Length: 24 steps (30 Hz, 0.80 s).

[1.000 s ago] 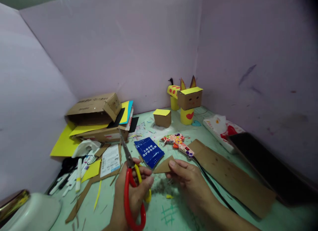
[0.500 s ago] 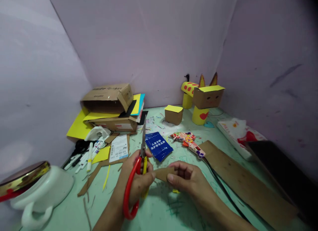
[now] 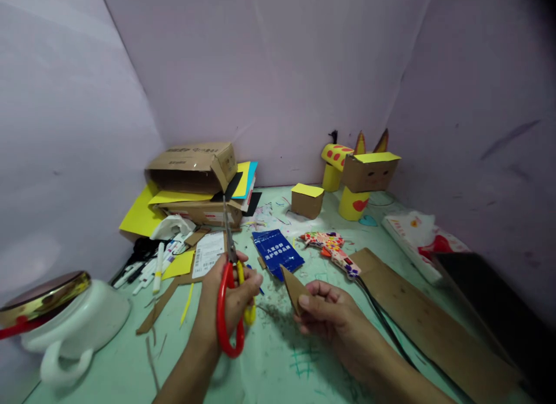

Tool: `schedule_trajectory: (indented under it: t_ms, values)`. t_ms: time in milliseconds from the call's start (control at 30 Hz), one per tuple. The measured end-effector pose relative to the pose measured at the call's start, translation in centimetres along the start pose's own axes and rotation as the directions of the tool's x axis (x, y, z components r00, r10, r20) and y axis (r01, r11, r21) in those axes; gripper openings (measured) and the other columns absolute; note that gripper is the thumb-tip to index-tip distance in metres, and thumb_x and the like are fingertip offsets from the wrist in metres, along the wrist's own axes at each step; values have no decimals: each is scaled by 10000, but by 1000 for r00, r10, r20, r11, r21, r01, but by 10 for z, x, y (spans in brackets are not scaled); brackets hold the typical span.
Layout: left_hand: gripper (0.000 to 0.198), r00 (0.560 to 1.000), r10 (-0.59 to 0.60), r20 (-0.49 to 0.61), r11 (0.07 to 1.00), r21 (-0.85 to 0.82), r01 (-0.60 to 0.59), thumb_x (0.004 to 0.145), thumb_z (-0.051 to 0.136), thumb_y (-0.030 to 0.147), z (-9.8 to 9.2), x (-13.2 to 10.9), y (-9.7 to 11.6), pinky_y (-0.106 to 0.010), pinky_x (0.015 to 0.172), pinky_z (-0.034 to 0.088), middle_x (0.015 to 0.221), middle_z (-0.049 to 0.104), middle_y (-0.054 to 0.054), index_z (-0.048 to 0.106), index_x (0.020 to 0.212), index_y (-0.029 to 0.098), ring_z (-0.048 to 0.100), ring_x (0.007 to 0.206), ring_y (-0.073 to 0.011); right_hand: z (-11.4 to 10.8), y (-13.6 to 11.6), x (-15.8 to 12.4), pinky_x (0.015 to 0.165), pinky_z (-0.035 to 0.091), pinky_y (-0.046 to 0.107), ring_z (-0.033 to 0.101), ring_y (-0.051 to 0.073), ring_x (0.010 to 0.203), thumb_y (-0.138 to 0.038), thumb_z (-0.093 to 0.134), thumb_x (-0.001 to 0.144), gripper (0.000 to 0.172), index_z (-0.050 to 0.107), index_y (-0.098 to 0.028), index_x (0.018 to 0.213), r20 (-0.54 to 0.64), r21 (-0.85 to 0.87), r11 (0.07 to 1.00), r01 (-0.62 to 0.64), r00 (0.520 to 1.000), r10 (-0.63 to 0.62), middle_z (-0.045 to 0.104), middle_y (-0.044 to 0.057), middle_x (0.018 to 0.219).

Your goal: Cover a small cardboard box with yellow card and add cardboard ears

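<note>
My left hand (image 3: 214,303) is wrapped round a pair of scissors (image 3: 223,311) with red and yellow handles. Their blades point away from me and look closed. Between the thumb and fingers of my right hand (image 3: 332,311) is a small pointed piece of brown cardboard (image 3: 293,286), its tip up and to the left. The two hands are apart, with the cardboard clear of the scissors. Just beyond them lies a blue packet (image 3: 278,252) with white lettering.
Cardboard boxes (image 3: 191,166) and coloured paper are stacked at the back left, with markers (image 3: 158,268) in front. A white mug (image 3: 82,317) stands left. A cardboard animal (image 3: 369,172) and small box (image 3: 307,202) stand behind. A long cardboard strip (image 3: 417,311) lies right.
My right hand has drawn the cardboard piece away from my left hand and turned its point upward. The scissors have tilted and shifted slightly left. The whole view has shifted a little.
</note>
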<state>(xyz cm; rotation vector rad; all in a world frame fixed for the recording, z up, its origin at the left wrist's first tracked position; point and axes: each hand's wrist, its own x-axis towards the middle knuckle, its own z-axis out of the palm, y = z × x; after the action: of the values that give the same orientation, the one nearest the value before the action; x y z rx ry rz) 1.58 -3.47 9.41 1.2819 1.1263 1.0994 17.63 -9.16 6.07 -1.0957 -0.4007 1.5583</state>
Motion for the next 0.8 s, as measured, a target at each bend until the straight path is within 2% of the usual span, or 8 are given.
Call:
schedule_trajectory:
  t_ms: [100,233,400,533,633,800]
  values:
    - [430,995,-30,93,993,-107,40,623,731,277,13,-7,-6,-217,475,429,619,578,48,451,940,199,524,501,-109,0,2,0,470,448,219,577,114,482,-296,845,448,391,535,-159,642,7,1,1000,-17,1000,17,619,-9,519]
    - [397,991,-40,125,998,-47,46,641,703,241,24,-14,-11,-215,494,445,643,555,53,462,953,190,521,526,-100,-1,9,0,477,456,226,544,97,459,-309,837,470,378,534,-156,636,60,-29,999,-31,998,32,615,-12,520]
    - [382,990,-35,140,998,-51,42,641,687,194,22,-14,-17,-202,483,440,633,528,68,473,958,199,514,520,-93,-2,9,-3,481,482,235,566,110,496,-322,825,494,367,545,-153,660,92,-69,996,-57,994,64,633,1,572]
    - [392,982,-56,183,991,-106,76,658,689,196,19,-12,-20,-210,475,440,648,525,69,467,980,213,509,511,-94,3,0,-7,474,480,232,610,138,527,-369,723,587,272,591,-146,670,126,4,993,-115,986,113,628,17,594]
    - [387,979,-58,193,993,-94,77,664,679,173,18,-11,-20,-196,470,422,640,515,73,467,985,212,494,511,-85,4,-3,-7,469,472,228,627,146,534,-327,681,594,215,609,-142,677,121,7,988,-154,981,152,644,32,632]
    - [366,978,-41,202,999,-19,45,666,652,149,19,-12,-17,-196,477,415,631,507,71,461,975,200,481,518,-85,-1,1,-3,482,470,239,592,129,511,-331,763,552,289,613,-142,713,145,-134,988,-79,984,99,641,18,599]
